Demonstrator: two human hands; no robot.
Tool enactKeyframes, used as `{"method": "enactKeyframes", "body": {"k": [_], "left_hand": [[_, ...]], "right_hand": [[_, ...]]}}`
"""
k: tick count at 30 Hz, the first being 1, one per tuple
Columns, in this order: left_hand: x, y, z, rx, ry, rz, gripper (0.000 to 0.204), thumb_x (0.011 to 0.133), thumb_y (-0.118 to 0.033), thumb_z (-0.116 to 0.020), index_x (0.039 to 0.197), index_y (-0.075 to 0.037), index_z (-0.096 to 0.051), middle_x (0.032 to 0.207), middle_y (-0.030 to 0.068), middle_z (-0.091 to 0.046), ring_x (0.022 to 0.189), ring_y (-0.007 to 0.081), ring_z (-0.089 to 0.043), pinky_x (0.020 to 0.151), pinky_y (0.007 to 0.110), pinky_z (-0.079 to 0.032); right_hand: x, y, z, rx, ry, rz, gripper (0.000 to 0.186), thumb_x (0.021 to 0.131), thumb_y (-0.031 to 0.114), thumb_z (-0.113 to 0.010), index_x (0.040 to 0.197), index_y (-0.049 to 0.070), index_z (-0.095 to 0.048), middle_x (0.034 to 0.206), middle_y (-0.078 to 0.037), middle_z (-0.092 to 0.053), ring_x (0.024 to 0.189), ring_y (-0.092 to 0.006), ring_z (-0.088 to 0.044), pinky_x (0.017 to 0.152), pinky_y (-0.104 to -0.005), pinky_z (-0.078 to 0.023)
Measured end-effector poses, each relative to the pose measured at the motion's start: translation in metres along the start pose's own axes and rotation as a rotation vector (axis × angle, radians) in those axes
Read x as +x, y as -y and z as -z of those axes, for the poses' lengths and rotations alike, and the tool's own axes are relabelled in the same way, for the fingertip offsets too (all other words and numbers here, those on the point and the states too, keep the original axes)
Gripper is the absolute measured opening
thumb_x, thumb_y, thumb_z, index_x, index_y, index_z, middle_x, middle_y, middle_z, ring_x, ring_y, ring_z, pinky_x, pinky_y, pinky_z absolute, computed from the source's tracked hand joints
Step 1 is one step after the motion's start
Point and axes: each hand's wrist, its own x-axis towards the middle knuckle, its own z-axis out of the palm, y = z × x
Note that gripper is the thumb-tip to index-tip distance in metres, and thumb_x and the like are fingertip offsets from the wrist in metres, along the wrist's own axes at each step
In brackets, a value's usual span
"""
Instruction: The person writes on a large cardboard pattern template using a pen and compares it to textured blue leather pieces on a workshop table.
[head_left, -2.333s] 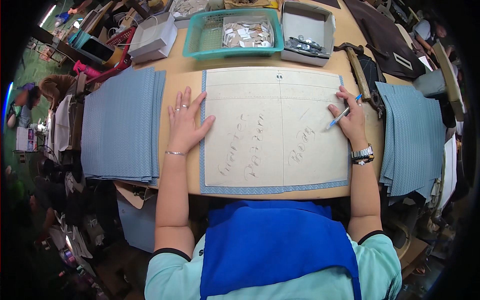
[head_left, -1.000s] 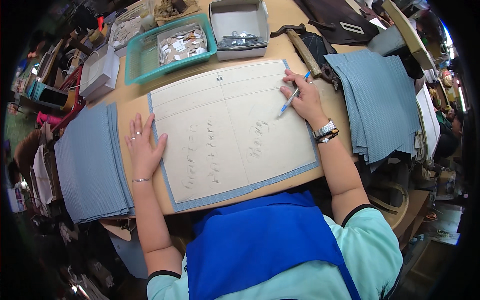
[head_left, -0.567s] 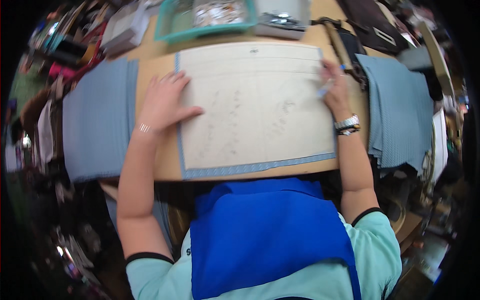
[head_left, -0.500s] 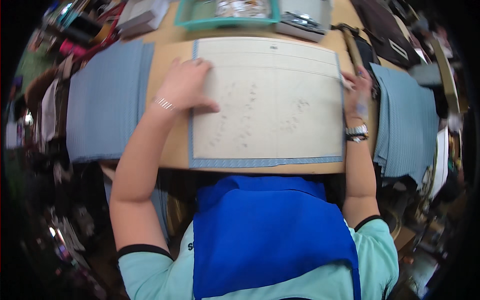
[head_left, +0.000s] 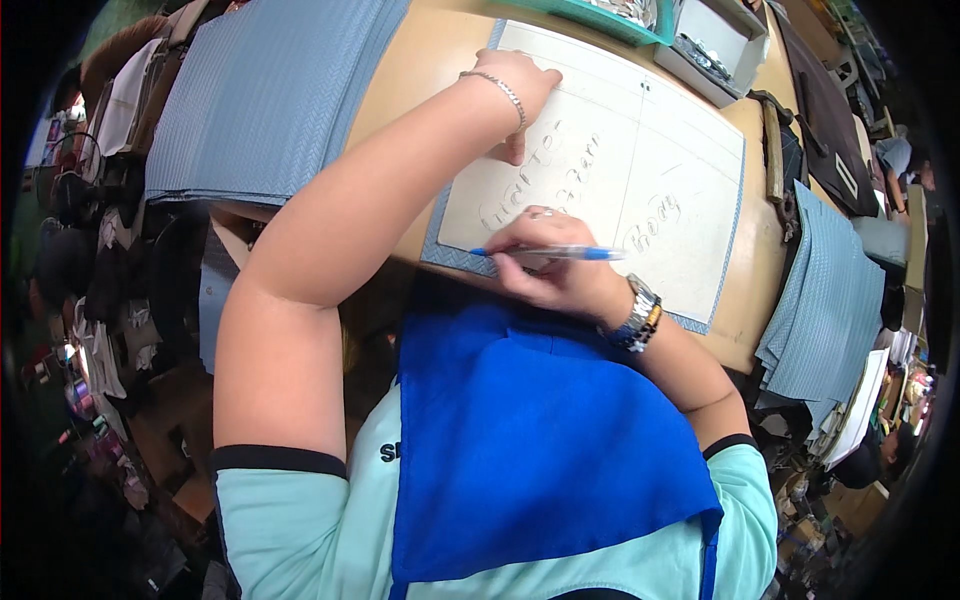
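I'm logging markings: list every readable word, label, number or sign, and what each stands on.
Wording described, not copied:
Cream board: three lines of handwriting, one partly hidden by the right hand.
Cream board, far edge: small dark mark, too small to read.
Mint shirt: black letters, partly covered by the blue apron.

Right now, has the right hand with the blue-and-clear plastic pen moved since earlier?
Yes, leftward: the right hand went from the right edge of the cream rectangular card toward its lower-left corner.
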Motion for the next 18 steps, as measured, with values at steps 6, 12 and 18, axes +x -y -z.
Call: {"method": "enactKeyframes", "body": {"k": [6,12,18], "left_hand": [[0.001,-0.004,0.004,0.006,0.033,0.027,0.128,0.050,-0.037,-0.104,0.160,-0.020,-0.039,0.139,0.0201,-0.061,0.121,0.0336,-0.067,0.097,0.042,-0.058],[-0.001,-0.007,0.000,0.001,0.041,0.051,0.127,0.051,-0.037,-0.104,0.159,-0.020,-0.039,0.140,0.0202,-0.061,0.120,0.0341,-0.067,0.098,0.042,-0.058],[0.001,-0.009,0.004,-0.005,-0.022,0.014,0.131,0.045,-0.035,-0.106,0.158,-0.020,-0.041,0.142,0.0220,-0.058,0.123,0.0381,-0.065,0.100,0.044,-0.057]], "right_hand": [[0.013,-0.010,-0.025,-0.045,0.060,0.131,0.012,0.085,0.012,-0.076,0.095,0.009,-0.069,0.079,-0.011,-0.069,0.077,-0.0318,-0.068,0.075,-0.0411,-0.057],[-0.002,0.001,-0.005,-0.175,0.133,0.071,0.012,0.084,0.010,-0.075,0.094,0.009,-0.068,0.082,-0.011,-0.070,0.079,-0.0302,-0.069,0.073,-0.0404,-0.056],[-0.001,-0.010,-0.024,-0.189,0.007,0.180,0.012,0.084,0.012,-0.076,0.093,0.012,-0.068,0.084,-0.006,-0.071,0.087,-0.0270,-0.068,0.080,-0.0397,-0.052]]}}
